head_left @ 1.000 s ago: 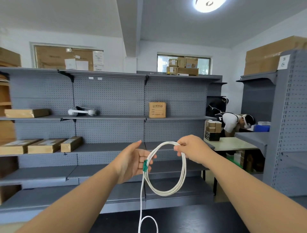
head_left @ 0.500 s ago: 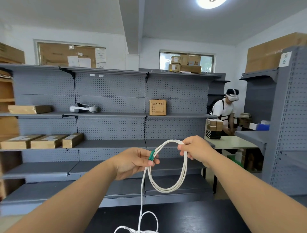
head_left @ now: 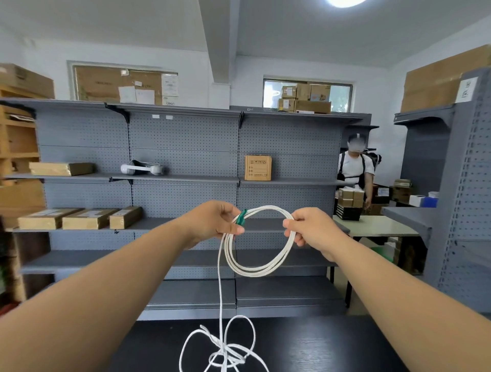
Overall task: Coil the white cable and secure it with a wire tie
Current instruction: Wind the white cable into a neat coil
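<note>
Above the bench [head_left: 318,345], the cable [head_left: 252,272] is part coiled: the left hand [head_left: 212,223] pinches the loops at a green piece [head_left: 241,219], the right hand [head_left: 310,231] has its grip curled round their far side, a loose tail lies unwound below, and no tie looks fastened.

The white cable [head_left: 255,268] is covered where it passes under the fingers of the left hand [head_left: 212,222] and the right hand [head_left: 313,229], and its loose tangle on the black table [head_left: 332,345] is cut off by the bottom edge at lower centre. The green piece [head_left: 241,218] by the left thumb is half hidden, so whether a tie or a plug is seen cannot be told. The lamp [head_left: 342,2] at the upper right is cut by the top edge, and the print on the cardboard box [head_left: 257,167] at mid-frame is too small to be read.
</note>
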Demonstrator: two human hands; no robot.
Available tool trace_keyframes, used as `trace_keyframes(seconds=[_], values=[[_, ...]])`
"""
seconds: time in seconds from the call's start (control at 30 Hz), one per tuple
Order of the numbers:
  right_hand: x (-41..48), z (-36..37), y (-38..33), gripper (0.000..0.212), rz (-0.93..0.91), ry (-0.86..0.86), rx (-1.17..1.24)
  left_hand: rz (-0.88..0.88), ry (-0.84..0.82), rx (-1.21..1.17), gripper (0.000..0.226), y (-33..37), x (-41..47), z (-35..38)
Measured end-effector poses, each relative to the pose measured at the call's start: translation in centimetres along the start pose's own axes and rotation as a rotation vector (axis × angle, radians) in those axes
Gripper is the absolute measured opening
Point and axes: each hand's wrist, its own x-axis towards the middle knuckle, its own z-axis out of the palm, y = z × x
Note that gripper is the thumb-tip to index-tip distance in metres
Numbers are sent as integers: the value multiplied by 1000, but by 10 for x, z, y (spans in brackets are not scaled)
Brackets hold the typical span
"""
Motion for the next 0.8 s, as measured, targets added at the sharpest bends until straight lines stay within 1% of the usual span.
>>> trace_keyframes(seconds=[0.1,0.27,0.37,0.5,0.67,0.73,0.8], values=[[3,6,-4,17,-20,25,2,-2,28,34,11,3,-1,-10],[9,25,-19,18,-42,47,18,-7,122,112,10,1,-3,-29],[10,38,-28,18,-41,42,22,23,186,260,8,0,-5,-41],[13,55,-40,16,-18,13,32,54,270,402,13,-7,-5,-54],[19,73,-52,13,-22,27,-33,105,261,486,8,-16,-4,-68],[20,78,-56,12,-42,34,-64,121,243,466,7,-20,-4,-73],[21,82,-59,14,-60,41,-97,127,223,421,12,-26,-3,-77]])
